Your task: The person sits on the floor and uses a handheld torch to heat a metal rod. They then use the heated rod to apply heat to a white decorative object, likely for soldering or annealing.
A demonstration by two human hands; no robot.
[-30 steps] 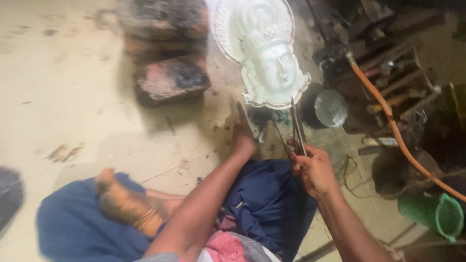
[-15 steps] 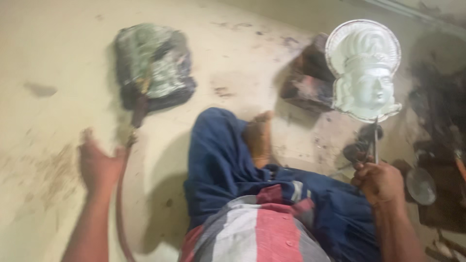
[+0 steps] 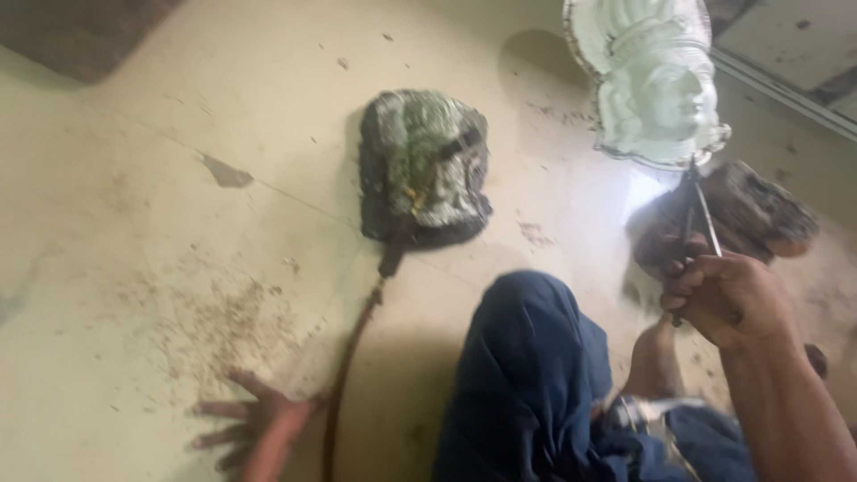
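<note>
- The right hand (image 3: 728, 299) is closed around thin metal tongs (image 3: 692, 210), which pinch the lower edge of a pale sculpted face (image 3: 652, 85) held up above it.
- The left hand (image 3: 254, 424) lies spread flat on the floor (image 3: 134, 178), just beside a brown hose (image 3: 353, 357).
- Risk: the grip is only on the rim, so the face could tilt and drop.
- A dark mould (image 3: 424, 165) lies ahead; there is open floor to the left.

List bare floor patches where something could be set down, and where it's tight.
Free: the pale floor left of the dark green-crusted mould, above the spread left hand. Also between the mould and the white face casting. Crowded: around the right hand gripping metal tongs, near the dark lump and blue-clothed knee.
</note>
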